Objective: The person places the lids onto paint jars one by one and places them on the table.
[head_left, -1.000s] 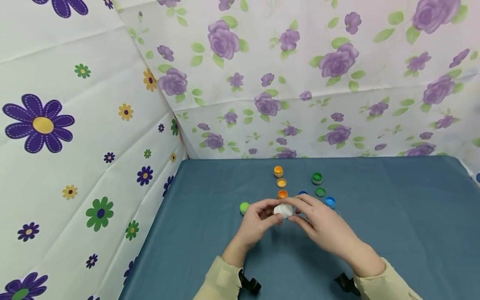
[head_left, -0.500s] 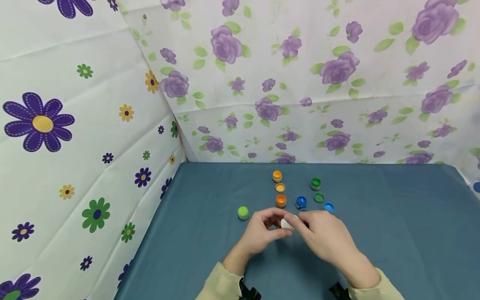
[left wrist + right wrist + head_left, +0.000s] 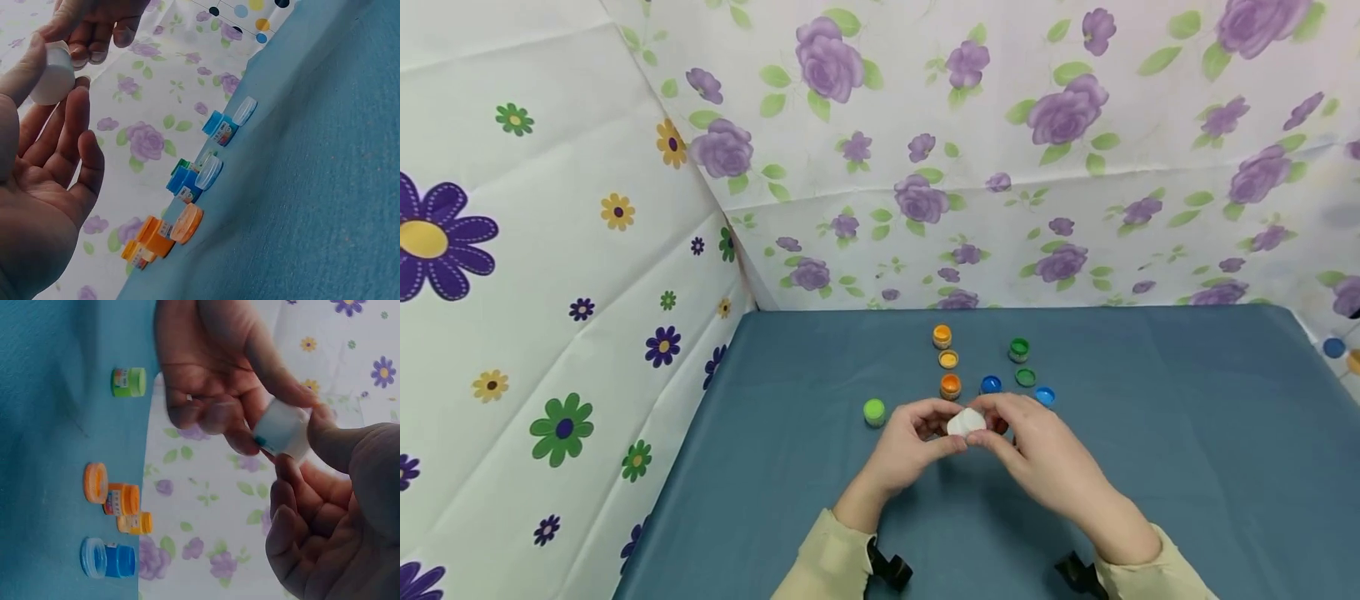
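A small white paint jar [image 3: 966, 422] is held up above the table between both hands. My left hand [image 3: 910, 447] grips it from the left, thumb in front and fingers behind. From the other side my right hand [image 3: 1037, 446] pinches its right end between thumb and fingers. In the right wrist view the white jar [image 3: 282, 428] shows a bluish-green mark on its side. Whether its lid is loose cannot be told. Closest beyond the hands are a lidded light green jar [image 3: 874, 412], an open orange jar [image 3: 951, 386] and an open blue jar [image 3: 991, 384].
Further back stand an open yellow-orange jar [image 3: 942, 336], its lid [image 3: 948, 359], an open dark green jar [image 3: 1018, 349] and its lid [image 3: 1026, 377]. A lighter blue jar [image 3: 1045, 396] is partly behind my right hand. Floral cloth [image 3: 917, 200] hangs behind the blue-covered table [image 3: 1187, 433].
My right hand turned over the white jar, covering much of it half a second ago, then moved back to pinch its right end. My left hand kept its grip. The head view shifted slightly.
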Demonstrator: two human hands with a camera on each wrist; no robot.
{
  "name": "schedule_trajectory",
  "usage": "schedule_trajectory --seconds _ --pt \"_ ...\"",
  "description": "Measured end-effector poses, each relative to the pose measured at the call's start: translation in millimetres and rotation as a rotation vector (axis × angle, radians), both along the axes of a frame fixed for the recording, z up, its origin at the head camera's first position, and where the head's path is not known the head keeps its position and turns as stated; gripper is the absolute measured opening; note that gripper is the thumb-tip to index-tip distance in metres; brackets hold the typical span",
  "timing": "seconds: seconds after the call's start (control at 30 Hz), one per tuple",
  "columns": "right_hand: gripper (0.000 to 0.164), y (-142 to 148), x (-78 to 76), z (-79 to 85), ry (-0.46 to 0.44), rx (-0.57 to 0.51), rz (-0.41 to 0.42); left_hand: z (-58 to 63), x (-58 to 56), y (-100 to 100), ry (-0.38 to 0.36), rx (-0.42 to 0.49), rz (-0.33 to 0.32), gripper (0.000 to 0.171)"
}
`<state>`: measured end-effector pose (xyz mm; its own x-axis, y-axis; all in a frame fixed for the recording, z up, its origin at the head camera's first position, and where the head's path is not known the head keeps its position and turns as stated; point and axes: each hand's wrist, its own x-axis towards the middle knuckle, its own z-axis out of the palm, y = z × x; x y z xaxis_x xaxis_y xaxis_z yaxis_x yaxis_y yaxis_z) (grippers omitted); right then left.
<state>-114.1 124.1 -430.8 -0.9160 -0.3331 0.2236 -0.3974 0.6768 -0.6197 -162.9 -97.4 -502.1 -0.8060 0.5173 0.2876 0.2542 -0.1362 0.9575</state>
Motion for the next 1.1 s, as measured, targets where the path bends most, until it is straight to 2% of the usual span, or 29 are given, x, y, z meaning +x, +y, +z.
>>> schedule_trajectory --seconds 0.17,0.27,0.4,0.57,0.67,0.77,0.87,1.0,1.1 --pt "0.027 -11 -1.3 -3.6 -0.035 0.082 -0.076 0.3 -0.9 2 0.095 -0.082 0.091 0.029" --pt "0.030 -15 -2.6 -3.1 -0.017 0.105 -0.054 -0.7 -2.4 5 0.153 -0.097 0.136 0.027" --pt "0.029 -20 -3.4 -3.8 0.030 0.122 -0.025 -2.3 -2.5 5 0.192 -0.102 0.188 0.027" --pt "0.028 -25 -3.4 -7.6 0.043 0.112 -0.042 -1.5 1.3 5 0.193 -0.126 0.224 0.024" --pt "0.027 -27 -3.5 -9.0 0.030 0.109 -0.053 0.4 2.5 4 0.168 -0.154 0.228 0.024" --pt "0.028 -27 -5.0 -9.1 -0.024 0.093 -0.044 3.1 1.0 3 0.140 -0.207 0.217 0.025" --pt "0.039 -27 -6.9 -7.7 -0.092 0.067 -0.025 6.4 -1.7 0 0.119 -0.248 0.204 0.028" --pt "0.044 -23 -7.3 -4.8 -0.137 0.054 -0.018 11.2 -6.5 -15 0.104 -0.306 0.202 0.031" --pt "0.037 -14 -7.9 -4.3 -0.124 0.073 -0.015 15.9 -11.1 -33 0.103 -0.380 0.251 0.034"
